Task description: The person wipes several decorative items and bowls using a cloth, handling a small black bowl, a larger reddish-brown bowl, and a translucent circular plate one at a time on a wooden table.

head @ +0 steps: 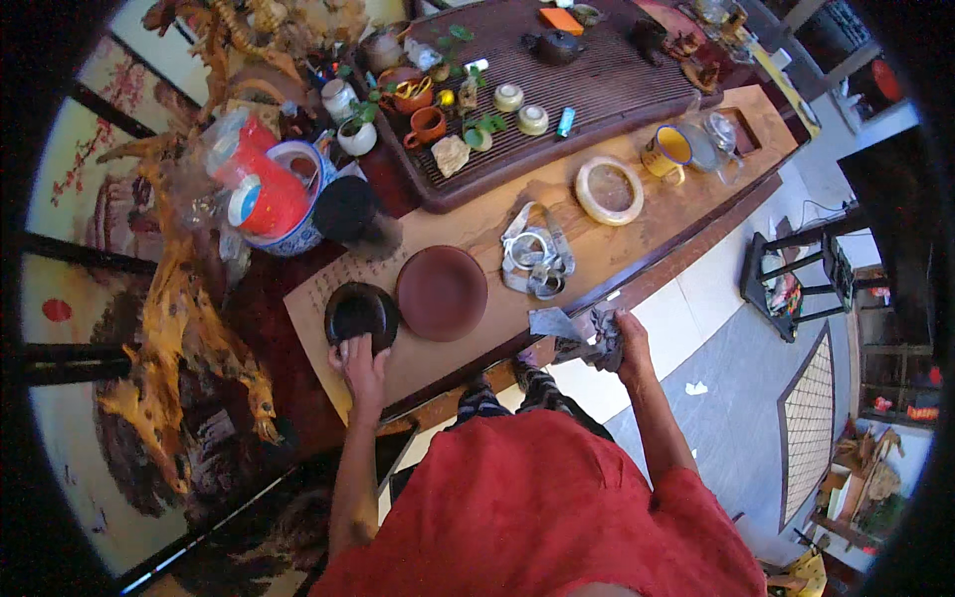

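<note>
My left hand (pixel 362 373) grips the near rim of a round, glossy black bowl (pixel 358 302), its fingers over the edge and partly inside. The bowl sits at the left end of a wooden board. Just right of it, apart from my hand, lies a round reddish-brown dish (pixel 442 293). My right hand (pixel 634 347) is closed around a crumpled grey cloth (pixel 597 339) beyond the table's front edge. A flat corner of the cloth sticks out to the left.
A bundled grey strap (pixel 533 254), a pale ring-shaped dish (pixel 609 190) and a yellow mug (pixel 666 153) stand along the board. Behind is a ribbed tea tray (pixel 597 82) with cups and a teapot (pixel 553 46). Gnarled driftwood (pixel 171 336) rises at left; a black stool (pixel 806 276) stands right.
</note>
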Available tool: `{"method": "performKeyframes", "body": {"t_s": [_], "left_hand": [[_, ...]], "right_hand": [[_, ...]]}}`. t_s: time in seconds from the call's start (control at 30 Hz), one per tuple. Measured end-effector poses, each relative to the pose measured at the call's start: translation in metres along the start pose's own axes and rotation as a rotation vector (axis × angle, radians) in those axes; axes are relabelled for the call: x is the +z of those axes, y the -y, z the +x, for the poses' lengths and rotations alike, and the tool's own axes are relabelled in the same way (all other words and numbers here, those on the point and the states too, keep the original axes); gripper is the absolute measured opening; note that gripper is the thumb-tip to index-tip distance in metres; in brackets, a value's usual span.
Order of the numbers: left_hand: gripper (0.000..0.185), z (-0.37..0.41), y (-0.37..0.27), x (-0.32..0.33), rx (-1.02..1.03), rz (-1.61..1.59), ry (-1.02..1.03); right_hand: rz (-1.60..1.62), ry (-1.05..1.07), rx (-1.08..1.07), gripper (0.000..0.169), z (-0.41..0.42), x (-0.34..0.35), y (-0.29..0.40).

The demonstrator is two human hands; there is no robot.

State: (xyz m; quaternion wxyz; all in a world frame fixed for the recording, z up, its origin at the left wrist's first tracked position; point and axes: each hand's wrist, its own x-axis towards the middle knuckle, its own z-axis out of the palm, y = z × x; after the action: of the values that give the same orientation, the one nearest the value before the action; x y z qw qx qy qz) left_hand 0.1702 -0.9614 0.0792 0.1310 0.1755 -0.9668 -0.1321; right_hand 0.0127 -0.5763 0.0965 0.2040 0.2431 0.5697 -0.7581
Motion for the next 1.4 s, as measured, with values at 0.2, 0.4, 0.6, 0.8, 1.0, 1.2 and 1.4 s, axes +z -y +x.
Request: {"method": "performKeyframes", "body": {"t_s": [0.2,0.4,0.6,0.8,1.0,1.2,1.4], "left_hand": [[0.033,0.015,-0.031,0.015,0.262,-0.169,-0.099],[0.036,0.052,-0.066,0.033,0.440,-0.082,0.147],[0.035,0.053,-0.083,0.014,0.500,-0.011,0.159],[0.034,0.050,-0.053,0.044,0.431,-0.017,0.171],[0.049,0.056,-0.068,0.006,0.550,0.133,0.245],[0.073,0.044,-0.110,0.011,0.424,0.096,0.203],[0.066,0.041,-0.133,0.042,0.371,0.299,0.123]], "right_hand": [[-0.081,-0.060,-0.005,0.022,-0.013,-0.004,-0.005],[-0.080,-0.064,-0.059,0.024,-0.029,-0.006,-0.010],[-0.045,-0.147,-0.063,0.024,-0.046,-0.029,-0.020],[-0.012,-0.174,-0.080,0.023,-0.049,-0.043,-0.030],[0.023,-0.235,-0.049,0.021,-0.051,-0.053,-0.031],[0.004,-0.138,-0.010,0.020,-0.014,-0.060,-0.031],[-0.148,-0.030,-0.027,0.017,0.032,-0.052,0.011]]}}
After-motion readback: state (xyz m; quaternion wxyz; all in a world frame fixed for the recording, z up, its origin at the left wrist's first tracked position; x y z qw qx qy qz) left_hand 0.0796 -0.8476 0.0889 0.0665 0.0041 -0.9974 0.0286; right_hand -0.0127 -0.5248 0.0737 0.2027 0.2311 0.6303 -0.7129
